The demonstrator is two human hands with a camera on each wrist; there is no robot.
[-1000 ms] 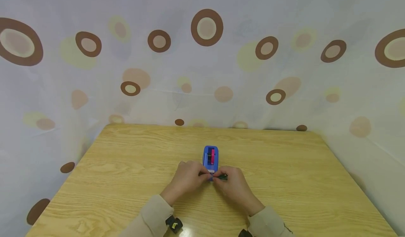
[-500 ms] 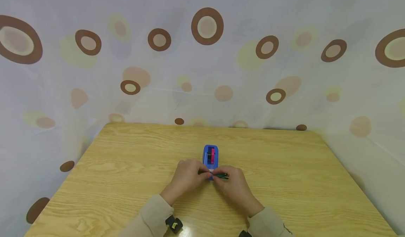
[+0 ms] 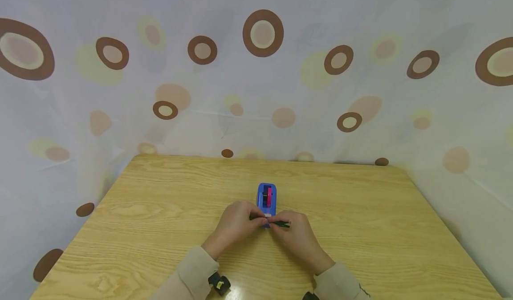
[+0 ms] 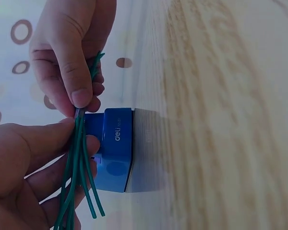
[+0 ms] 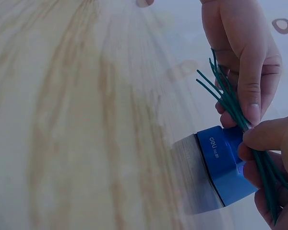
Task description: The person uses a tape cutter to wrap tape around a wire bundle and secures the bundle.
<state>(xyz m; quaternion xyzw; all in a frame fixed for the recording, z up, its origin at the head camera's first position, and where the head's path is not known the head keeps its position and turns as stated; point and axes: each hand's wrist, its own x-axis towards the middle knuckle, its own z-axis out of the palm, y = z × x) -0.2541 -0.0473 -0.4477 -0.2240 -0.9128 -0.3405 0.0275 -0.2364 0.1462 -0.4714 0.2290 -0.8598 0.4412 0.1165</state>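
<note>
Both hands meet at the near end of a blue tape dispenser (image 3: pixel 261 207), which carries a pink tape roll (image 3: pixel 270 197). Between thumb and fingers, my left hand (image 3: pixel 236 225) pinches a bundle of thin green strands, like coated wires (image 4: pixel 76 148). Pressed close beside it, my right hand (image 3: pixel 295 235) pinches the same bundle near its middle. Loose strand ends (image 5: pixel 220 86) fan out on either side of the fingertips. A shiny band, perhaps clear tape, shows where the fingertips meet; the fingers hide most of it.
The dispenser stands on a wood-grain table (image 3: pixel 168 188), directly beyond the fingers. A pale curtain (image 3: pixel 304 86) with brown rings hangs behind and at both sides. Dark cameras (image 3: pixel 219 284) are strapped at the wrists.
The hands stay almost in place at the dispenser. The green strand ends beside the right hand spread at half a second ago and look narrower now, as if the bundle turned slightly.
</note>
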